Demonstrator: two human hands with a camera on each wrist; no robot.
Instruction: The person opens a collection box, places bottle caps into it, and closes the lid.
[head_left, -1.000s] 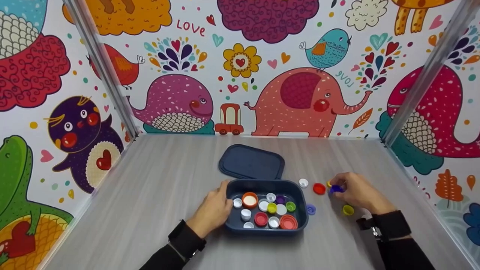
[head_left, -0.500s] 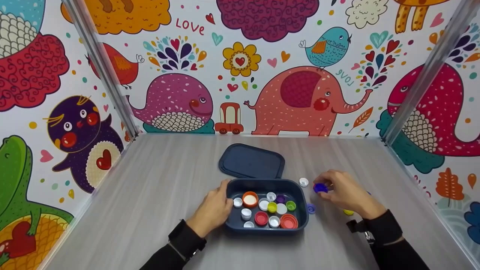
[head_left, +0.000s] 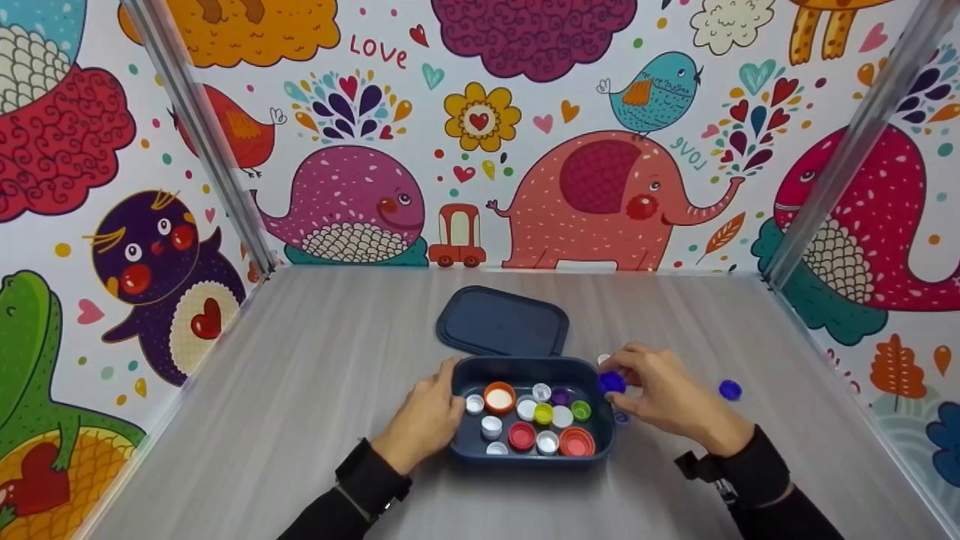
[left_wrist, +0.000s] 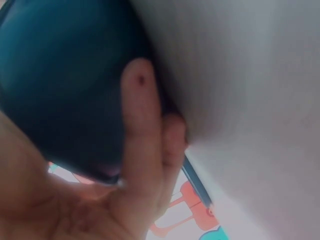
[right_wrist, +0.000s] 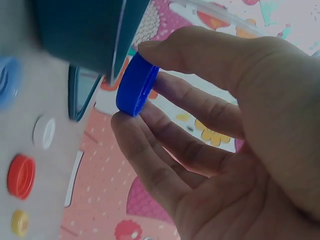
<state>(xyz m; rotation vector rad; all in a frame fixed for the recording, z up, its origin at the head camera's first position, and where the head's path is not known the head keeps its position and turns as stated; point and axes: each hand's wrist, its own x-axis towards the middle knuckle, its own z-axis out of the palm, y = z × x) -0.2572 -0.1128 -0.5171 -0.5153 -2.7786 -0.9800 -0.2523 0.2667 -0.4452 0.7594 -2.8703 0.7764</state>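
Thumb and fingers of my right hand (head_left: pixel 667 394) pinch a dark blue bottle cap (head_left: pixel 612 382) just outside the right rim of a navy plastic box (head_left: pixel 532 459). In the right wrist view the cap (right_wrist: pixel 136 84) is tilted on edge, close to the box wall. My left hand (head_left: pixel 422 415) grips the box's left end, its fingers (left_wrist: pixel 142 120) against the outer wall. Inside the box lie several caps, among them an orange-rimmed one (head_left: pixel 499 399), a yellow one (head_left: pixel 542 414), a green one (head_left: pixel 580 410) and a red one (head_left: pixel 521 436).
A navy lid (head_left: pixel 504 321) lies behind the box. Another blue cap (head_left: pixel 730 390) is on the table at right. White (right_wrist: pixel 44 132), red (right_wrist: pixel 21 176), yellow (right_wrist: pixel 20 223) and pale blue (right_wrist: pixel 7 82) caps lie near the right hand. Printed wall panels stand behind.
My right hand has picked up the blue cap from the table at right and carried it left to the box's right rim. The left hand has stayed on the box.
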